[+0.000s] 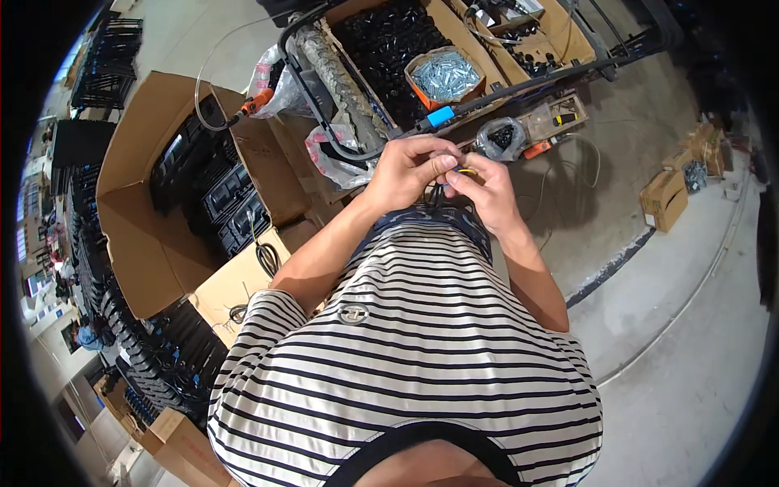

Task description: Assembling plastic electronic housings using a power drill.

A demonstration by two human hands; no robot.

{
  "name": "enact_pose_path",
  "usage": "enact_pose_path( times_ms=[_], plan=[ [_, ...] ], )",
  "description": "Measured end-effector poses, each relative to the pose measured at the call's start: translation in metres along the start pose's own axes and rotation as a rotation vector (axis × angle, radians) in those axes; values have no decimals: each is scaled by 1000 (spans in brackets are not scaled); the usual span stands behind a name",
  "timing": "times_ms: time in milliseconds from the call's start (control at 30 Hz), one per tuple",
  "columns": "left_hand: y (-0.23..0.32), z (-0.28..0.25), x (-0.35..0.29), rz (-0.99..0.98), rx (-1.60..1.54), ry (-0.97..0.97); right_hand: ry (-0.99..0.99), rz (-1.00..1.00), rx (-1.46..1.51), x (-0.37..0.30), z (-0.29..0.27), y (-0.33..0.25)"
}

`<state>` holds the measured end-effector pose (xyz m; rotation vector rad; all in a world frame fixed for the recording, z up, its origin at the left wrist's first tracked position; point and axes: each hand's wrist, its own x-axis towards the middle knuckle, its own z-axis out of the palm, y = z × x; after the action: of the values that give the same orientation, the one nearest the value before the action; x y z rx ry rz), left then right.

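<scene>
In front of my waist, my left hand [402,174] and my right hand [488,191] meet with thumbs and fingertips pinched together. Between them shows a bit of thin yellow wire [467,171], and black cable [436,195] hangs below the fingers. Both hands appear closed on these wires; the fingers cover their ends. Just beyond my hands, a black metal tube frame [357,159] carries a bright blue sleeve [441,116].
Ahead stand cardboard trays of black parts [381,49] and an orange box of silver screws [445,76]. An open carton [146,243] of black parts is at left, with an orange-handled air tool [258,101] near it. A bag of black pieces [501,139] lies right.
</scene>
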<state>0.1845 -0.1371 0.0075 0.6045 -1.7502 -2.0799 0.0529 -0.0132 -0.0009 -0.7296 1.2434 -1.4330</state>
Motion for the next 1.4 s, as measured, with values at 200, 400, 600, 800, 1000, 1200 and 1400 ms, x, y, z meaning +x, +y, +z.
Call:
enact_pose_path(
  times_ms=[200, 400, 600, 800, 1000, 1200, 1400],
  plan=[
    [-41, -43, -9, -76, -67, -55, -71, 206, 269, 14, 9, 40],
    [-101, -91, -17, -267, -101, -139, 21, 357, 29, 31, 29, 99],
    [-115, -129, -15, -134, 535, 65, 291, 362, -10, 67, 45, 159],
    [-128, -157, -8, 71, 896, -19, 363, 393, -58, 88, 52, 174],
    [-148, -156, 0, 64, 957, -33, 301, 440, 180, 88, 55, 185],
    [-152, -146, 5, 29, 1040, -5, 301, 440, 118, 94, 48, 192],
    [-153, -139, 2, 118, 1090, 50, 195, 445, 240, 91, 46, 188]
  ],
)
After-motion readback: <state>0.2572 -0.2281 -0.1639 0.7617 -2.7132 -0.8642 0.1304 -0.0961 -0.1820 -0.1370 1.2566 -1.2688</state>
